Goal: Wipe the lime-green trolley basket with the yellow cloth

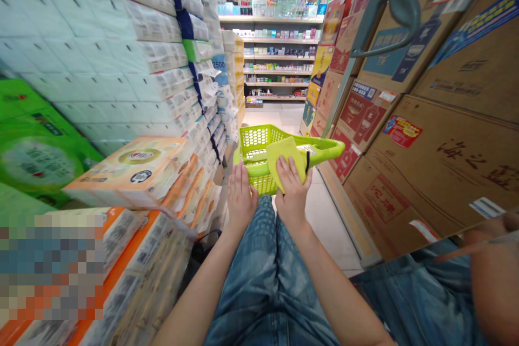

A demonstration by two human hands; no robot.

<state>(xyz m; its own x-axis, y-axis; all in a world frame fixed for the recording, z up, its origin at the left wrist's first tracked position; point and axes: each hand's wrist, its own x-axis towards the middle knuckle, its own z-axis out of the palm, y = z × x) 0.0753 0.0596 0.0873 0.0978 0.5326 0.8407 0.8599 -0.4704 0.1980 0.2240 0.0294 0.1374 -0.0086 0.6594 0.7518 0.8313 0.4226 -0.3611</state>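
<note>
A lime-green plastic shopping basket (263, 169) with perforated walls is at my knees, its long handle (324, 150) pointing right. My left hand (241, 194) is at the basket's near left corner, fingers straight and close together against the rim, thumb toward the middle. A yellow-green cloth (284, 157) drapes over the near right part of the basket. On it lies my right hand (292, 192), fingers somewhat spread, pressing the cloth to the rim. A black strap shows at the handle's base. The undersides of both hands are hidden.
Stacked tissue packs (150, 54) rise on the left, with an orange-and-white pack (133, 159) low beside me. Cardboard cartons (438, 157) fill the right side, near a grey hooked handle (389, 21). Another person's jeans (417, 292) appear lower right. Shelves (279, 40) close the aisle.
</note>
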